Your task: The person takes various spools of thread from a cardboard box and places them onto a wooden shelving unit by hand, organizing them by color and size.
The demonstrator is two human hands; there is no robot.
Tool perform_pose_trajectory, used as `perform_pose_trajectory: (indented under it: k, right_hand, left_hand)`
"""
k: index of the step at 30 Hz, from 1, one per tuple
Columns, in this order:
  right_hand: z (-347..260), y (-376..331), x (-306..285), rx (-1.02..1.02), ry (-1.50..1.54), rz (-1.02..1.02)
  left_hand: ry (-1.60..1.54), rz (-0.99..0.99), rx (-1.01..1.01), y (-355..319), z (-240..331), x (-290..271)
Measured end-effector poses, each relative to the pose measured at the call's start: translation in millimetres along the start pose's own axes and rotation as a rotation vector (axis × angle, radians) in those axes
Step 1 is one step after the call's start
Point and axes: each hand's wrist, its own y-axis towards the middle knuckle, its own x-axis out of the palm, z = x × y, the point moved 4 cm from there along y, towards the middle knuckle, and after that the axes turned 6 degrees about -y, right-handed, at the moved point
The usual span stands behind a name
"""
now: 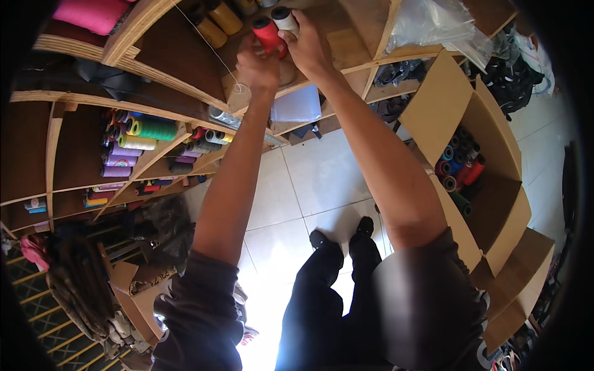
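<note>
Both arms reach up to a wooden shelf compartment (346,46) at the top of the view. My left hand (257,68) is closed around the lower part of a red thread spool (265,32), whose dark core end faces up. Beside it, my right hand (309,51) grips a white thread spool (285,20) with a black core end. The two spools are close together, side by side. Some of the fingers are hidden behind the spools. Farther back in the compartment stand yellow-brown spools (224,17).
Shelves at left hold several coloured spools (151,130). An open cardboard box (504,142) with more spools stands on the tiled floor (281,179) at right. Clear plastic sheeting (430,28) hangs by the upper right shelf. A loose white thread (207,42) dangles left of my hands.
</note>
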Motion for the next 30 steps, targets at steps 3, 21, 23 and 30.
perform_pose_trajectory:
  k: [3,21,23,30]
  right_hand:
    - [22,11,24,-0.029,-0.055,0.005]
    - [33,95,103,0.077,-0.117,-0.033]
    - [36,93,102,0.035,-0.125,0.03]
    - [47,51,72,0.217,0.376,0.228]
  left_hand:
    - [-0.024,0.068,0.076,16,-18,4]
    - [0.286,0.276,0.034,136,-105,28]
    - [0.359,0.255,0.086,133,-113,33]
    - [0.002,0.423,0.046,75,-94,62]
